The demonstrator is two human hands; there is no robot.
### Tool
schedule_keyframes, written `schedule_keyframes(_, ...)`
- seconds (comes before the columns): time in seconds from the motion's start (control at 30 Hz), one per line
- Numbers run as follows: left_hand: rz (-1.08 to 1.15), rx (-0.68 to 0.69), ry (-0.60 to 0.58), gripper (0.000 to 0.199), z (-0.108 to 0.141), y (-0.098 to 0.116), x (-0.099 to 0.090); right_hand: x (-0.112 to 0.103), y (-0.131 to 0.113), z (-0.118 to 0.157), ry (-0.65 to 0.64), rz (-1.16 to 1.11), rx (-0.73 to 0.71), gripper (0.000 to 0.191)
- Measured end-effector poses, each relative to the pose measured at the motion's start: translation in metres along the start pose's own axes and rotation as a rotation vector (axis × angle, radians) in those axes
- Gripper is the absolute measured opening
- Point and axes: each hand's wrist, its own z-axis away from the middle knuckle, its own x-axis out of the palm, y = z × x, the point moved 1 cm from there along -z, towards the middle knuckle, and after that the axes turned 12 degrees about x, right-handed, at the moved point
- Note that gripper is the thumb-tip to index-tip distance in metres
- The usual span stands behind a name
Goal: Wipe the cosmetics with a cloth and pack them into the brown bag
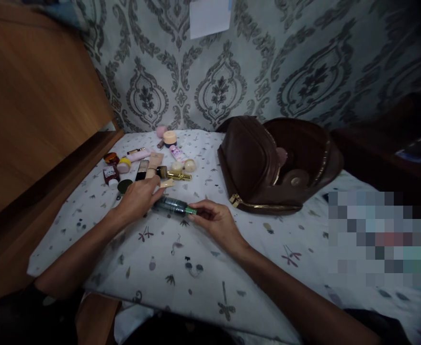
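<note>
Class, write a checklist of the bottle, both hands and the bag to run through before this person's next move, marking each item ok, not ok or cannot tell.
1. Right hand has the green end of the bottle: ok, fingers and thumb meet there.
2. Left hand grips the other end: cannot tell, its fingertips are not clear.
3. Bottle upright: not ok, it lies sideways between the hands.
4. Brown bag open: ok, its top gapes.
5. Left hand well away from the small containers: not ok, several sit right beside it.
6. Bottle's label readable: cannot tell, too small and dim.
</note>
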Motion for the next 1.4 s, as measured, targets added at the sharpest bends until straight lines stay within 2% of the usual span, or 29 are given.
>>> schedule_keyframes(0.07, 0.111, -0.006, 0.041, 0.012, -0.008, 0.007, -0.005, 0.001, 0.001, -0.001, -0.006, -0.008, 0.01, 0.024)
schedule_keyframes(0.17, 0.247, -0.007, 0.202, 0.015, -0.022, 0.022, -0.011, 0.001, 0.003, -0.002, -0.008, -0.004, 0.011, 0.022)
schedule_keyframes(0.23, 0.285, 0.03, 0.316, 0.015, -0.029, 0.032, -0.009, 0.001, 0.003, -0.002, -0.001, 0.025, -0.007, 0.021)
schedule_keyframes(0.3, 0.289, 0.08, 0.373, 0.013, -0.033, 0.041, 0.0, 0.0, 0.002, -0.002, 0.011, 0.06, -0.03, 0.021)
schedule_keyframes(0.37, 0.269, 0.137, 0.339, 0.009, -0.031, 0.048, 0.013, -0.001, 0.0, -0.001, 0.017, 0.084, -0.048, 0.021)
schedule_keyframes(0.43, 0.184, 0.236, 0.216, 0.01, -0.025, 0.051, 0.027, 0.0, 0.0, -0.001, 0.017, 0.086, -0.052, 0.02)
schedule_keyframes(0.5, 0.013, 0.362, 0.074, 0.019, -0.017, 0.051, 0.037, 0.0, 0.0, -0.001, 0.009, 0.068, -0.038, 0.019)
schedule_keyframes(0.57, -0.169, 0.481, 0.004, 0.027, -0.008, 0.049, 0.041, 0.001, 0.002, -0.001, -0.004, 0.049, -0.013, 0.02)
schedule_keyframes(0.67, -0.235, 0.631, 0.03, 0.026, 0.003, 0.043, 0.037, 0.002, 0.004, -0.001, -0.014, 0.06, 0.012, 0.022)
schedule_keyframes(0.8, -0.077, 0.748, 0.113, 0.024, 0.013, 0.038, 0.034, 0.001, 0.005, -0.001, -0.027, 0.085, 0.017, 0.023)
schedule_keyframes(1.0, 0.063, 0.743, 0.12, 0.038, 0.023, 0.024, 0.027, 0.0, 0.002, 0.002, -0.042, 0.134, 0.004, 0.022)
schedule_keyframes(1.17, 0.056, 0.563, 0.106, 0.029, 0.037, -0.001, 0.014, 0.0, -0.001, 0.004, -0.041, 0.179, 0.035, 0.022)
schedule_keyframes(1.3, 0.09, 0.513, 0.117, 0.022, 0.046, -0.012, 0.01, -0.001, -0.004, 0.005, -0.042, 0.247, 0.013, 0.023)
schedule_keyframes(1.4, 0.12, 0.489, 0.124, 0.021, 0.051, -0.013, 0.009, -0.001, -0.007, 0.005, -0.018, 0.348, -0.058, 0.028)
